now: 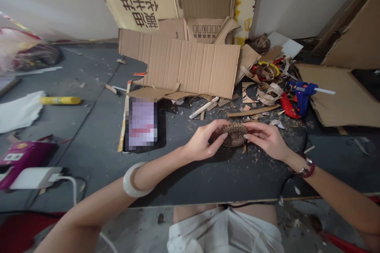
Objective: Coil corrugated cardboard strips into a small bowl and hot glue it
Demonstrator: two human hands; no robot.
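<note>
My left hand (206,141) and my right hand (263,138) both pinch a round coil of rolled corrugated cardboard (234,134) from opposite sides, above the dark table top (225,178). The coil's ridged strip winds in rings, and my fingertips hide parts of its edges. Small cardboard scraps and shavings lie around it. A long, thin cardboard strip (253,111) lies just beyond my right hand.
Beyond my hands are a blue glue gun (301,97), a red-handled tool (289,106), cardboard offcuts, a corrugated sheet (192,67), and an opened carton (204,0). A pixelated phone (141,124) lies at left. A white charger (32,178) sits further left.
</note>
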